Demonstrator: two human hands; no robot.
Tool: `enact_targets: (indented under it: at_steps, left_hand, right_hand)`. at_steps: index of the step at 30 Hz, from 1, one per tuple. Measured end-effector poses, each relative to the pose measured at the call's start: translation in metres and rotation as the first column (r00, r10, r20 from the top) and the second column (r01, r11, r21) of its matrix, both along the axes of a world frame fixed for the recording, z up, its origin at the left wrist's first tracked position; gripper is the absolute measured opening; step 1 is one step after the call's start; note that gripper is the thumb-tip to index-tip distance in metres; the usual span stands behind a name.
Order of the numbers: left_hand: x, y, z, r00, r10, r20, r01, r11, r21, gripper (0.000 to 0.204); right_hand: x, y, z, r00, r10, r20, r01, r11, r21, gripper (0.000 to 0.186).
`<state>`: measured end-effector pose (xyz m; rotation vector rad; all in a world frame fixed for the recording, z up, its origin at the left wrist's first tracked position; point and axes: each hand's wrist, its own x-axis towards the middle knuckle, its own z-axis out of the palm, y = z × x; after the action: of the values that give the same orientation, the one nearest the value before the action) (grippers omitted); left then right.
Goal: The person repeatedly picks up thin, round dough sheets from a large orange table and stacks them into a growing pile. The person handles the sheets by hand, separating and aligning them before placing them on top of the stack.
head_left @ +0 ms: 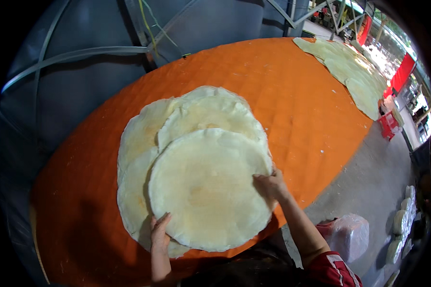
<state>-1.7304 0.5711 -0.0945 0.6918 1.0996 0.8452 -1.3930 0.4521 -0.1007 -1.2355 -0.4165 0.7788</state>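
A stack of large, thin, round pale sheets (134, 182), looking like flatbread or dried dough, lies on an orange covering. The top round sheet (210, 191) sits off-centre toward me, overlapping the others; its rim is uneven and its middle faintly browned. My left hand (161, 232) grips its lower left rim, thumb on top and fingers mostly hidden underneath. At its right rim, my right hand (269, 184) is closed the same way, thumb pointing inward over the surface. Other round sheets (210, 107) show behind and to the left, partly covered.
The orange covering (311, 129) spreads over a broad surface. More pale sheets (345, 67) overlap at its far right. A grey tarp wall (96, 28) with metal poles stands behind. On the grey floor at right are a plastic-wrapped bundle (350, 237), a red stool (389, 125) and white wrapped packs (400, 222).
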Motion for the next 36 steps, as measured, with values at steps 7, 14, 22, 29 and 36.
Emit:
enact_targets:
  at_steps: [7,14,22,29,36]
  left_hand:
    - [0.042,-0.006,0.025,0.959,0.079,-0.273,0.005,0.956,0.294,0.055]
    - [0.217,-0.045,0.131,0.945,-0.121,-0.303,0.226,0.913,0.341,0.059]
    - [0.454,-0.099,0.052,0.882,-0.455,0.121,0.36,0.817,0.451,0.058]
    - [0.472,-0.104,-0.005,0.667,-0.21,-0.714,0.607,0.709,0.358,0.063]
    - [0.393,-0.105,0.039,0.693,-0.141,-0.707,0.654,0.535,0.535,0.077]
  right_hand:
    - [0.01,-0.015,0.016,0.876,0.151,0.458,0.039,0.925,-0.379,0.029]
    - [0.17,-0.076,0.112,0.929,-0.04,0.369,0.034,0.999,0.023,0.02]
    - [0.419,-0.188,0.073,0.929,-0.136,0.345,0.233,0.938,-0.258,0.029]
    - [0.436,-0.186,-0.031,0.565,0.141,0.813,0.726,0.382,-0.571,0.012]
    - [0.305,-0.164,0.034,0.09,0.605,0.791,0.427,0.694,-0.58,0.064]
